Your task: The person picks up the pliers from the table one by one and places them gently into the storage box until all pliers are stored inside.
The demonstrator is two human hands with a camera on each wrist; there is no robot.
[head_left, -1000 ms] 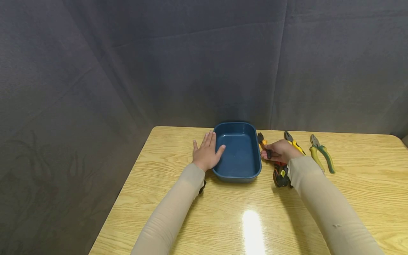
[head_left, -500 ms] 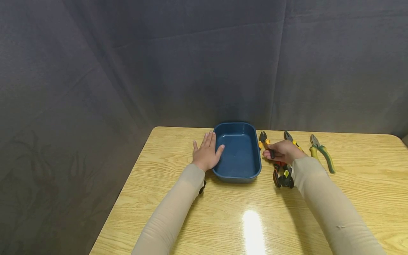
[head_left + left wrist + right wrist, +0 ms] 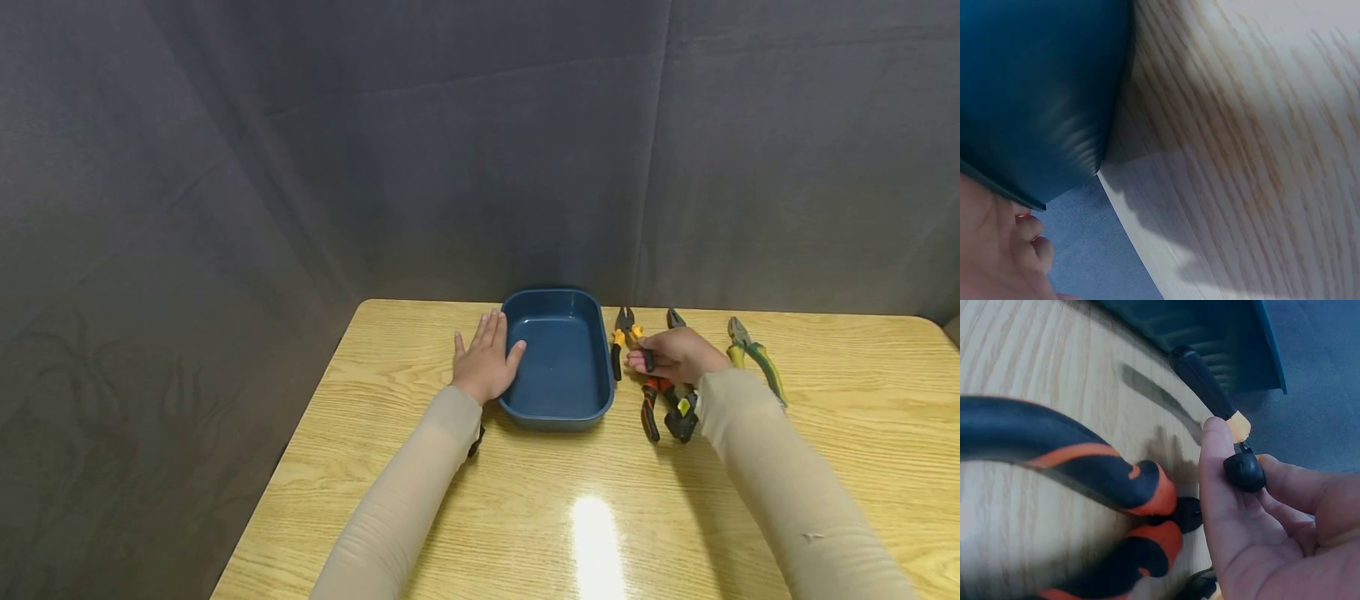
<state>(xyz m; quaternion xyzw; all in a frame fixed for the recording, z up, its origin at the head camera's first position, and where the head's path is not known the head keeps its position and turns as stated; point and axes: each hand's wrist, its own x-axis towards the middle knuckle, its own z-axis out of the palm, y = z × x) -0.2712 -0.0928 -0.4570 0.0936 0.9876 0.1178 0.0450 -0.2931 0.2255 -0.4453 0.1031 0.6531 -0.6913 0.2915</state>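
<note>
My left hand point(image 3: 486, 358) lies with straight fingers along the left rim of a blue rectangular tub point(image 3: 557, 367), its thumb over the inner side. In the left wrist view the fingers are partly hidden behind the tub's wall point(image 3: 1035, 81). To the right of the tub, my right hand point(image 3: 678, 354) pinches one black handle of yellow-and-black pliers point(image 3: 626, 319). Their other handle point(image 3: 1204, 378) swings out toward the tub and casts a shadow on the wood, apart from it. Below the hand lie orange-and-black pliers point(image 3: 649, 410), their head hidden in the head view.
Another pair of pliers point(image 3: 676, 318) lies behind my right hand, mostly covered. Green-and-yellow pliers point(image 3: 759, 354) lie farther right. All stand on a wooden table point(image 3: 525, 508), with a grey cloth point(image 3: 480, 167) behind its back edge.
My right hand has moved slightly right with the yellow-and-black pliers, away from the tub, and their second handle now shows. The left hand and the tub stay in place.
</note>
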